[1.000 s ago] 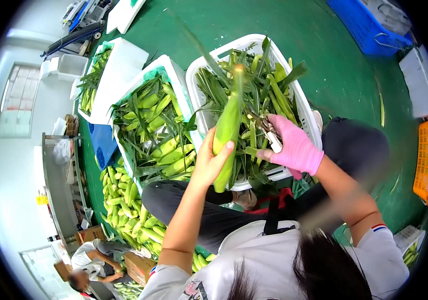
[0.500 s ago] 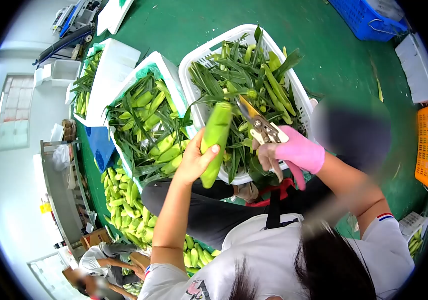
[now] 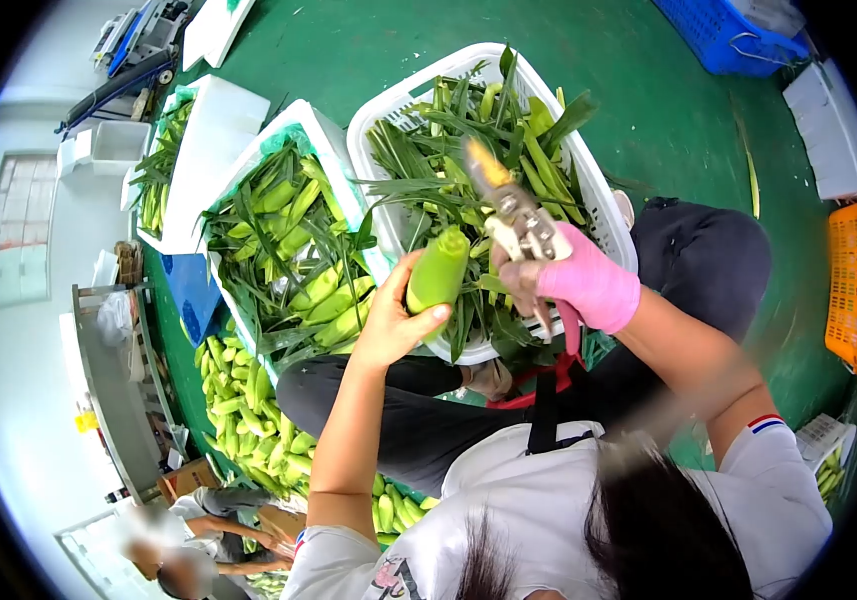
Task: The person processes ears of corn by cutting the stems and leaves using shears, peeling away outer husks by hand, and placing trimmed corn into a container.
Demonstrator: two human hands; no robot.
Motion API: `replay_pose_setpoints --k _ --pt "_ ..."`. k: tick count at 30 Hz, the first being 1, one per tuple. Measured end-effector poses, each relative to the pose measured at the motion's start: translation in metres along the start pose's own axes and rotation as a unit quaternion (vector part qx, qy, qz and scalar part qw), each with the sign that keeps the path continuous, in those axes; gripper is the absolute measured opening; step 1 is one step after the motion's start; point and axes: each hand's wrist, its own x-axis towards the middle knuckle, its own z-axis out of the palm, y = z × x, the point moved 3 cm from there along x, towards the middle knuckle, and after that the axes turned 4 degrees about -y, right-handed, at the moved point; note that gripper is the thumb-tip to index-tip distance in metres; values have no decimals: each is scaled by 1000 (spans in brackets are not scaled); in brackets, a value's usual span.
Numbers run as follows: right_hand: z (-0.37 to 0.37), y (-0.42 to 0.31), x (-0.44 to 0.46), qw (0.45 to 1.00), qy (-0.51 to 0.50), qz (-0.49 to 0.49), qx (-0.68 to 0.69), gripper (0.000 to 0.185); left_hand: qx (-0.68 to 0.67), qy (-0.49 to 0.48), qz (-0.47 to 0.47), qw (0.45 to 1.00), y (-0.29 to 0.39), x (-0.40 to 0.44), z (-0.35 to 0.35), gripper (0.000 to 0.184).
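My left hand (image 3: 394, 318), bare, is closed around a green ear of corn (image 3: 439, 268) still in its husk, its cut end tipped up and facing me. In my right hand (image 3: 589, 285), which wears a pink and grey glove, is a pair of pruning shears (image 3: 526, 217). Their yellowish blade points up and away, apart from the corn and smeared by motion. Under both hands stands a white basket (image 3: 367, 128) full of cut husk leaves and stalk ends (image 3: 534, 165).
Left of the basket, a white foam box (image 3: 334, 135) holds leafy corn, with another foam box (image 3: 224, 120) beyond. Husked ears (image 3: 249, 415) are heaped on the floor. Another person (image 3: 219, 520) sits at lower left. Blue (image 3: 729, 40) and orange crates (image 3: 854, 290) stand at right.
The corn has tilted so its cut end now turns toward me. The shears have moved away from its tip and swung more upright.
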Motion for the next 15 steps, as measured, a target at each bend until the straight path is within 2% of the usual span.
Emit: replay_pose_setpoints --k 2,6,10,13,15 --pt "2 -2 4 999 40 -33 -10 24 136 64 53 987 1 0 -1 66" --pt "11 -7 6 998 52 -11 -16 25 240 70 89 964 26 5 1 68" --pt "16 -6 9 997 49 -4 -65 21 265 106 133 949 22 7 1 65" --pt "17 -5 11 996 53 -16 -76 22 256 122 120 951 16 7 5 66" --pt "16 -1 11 995 58 -35 -70 24 171 119 101 973 6 10 13 66"
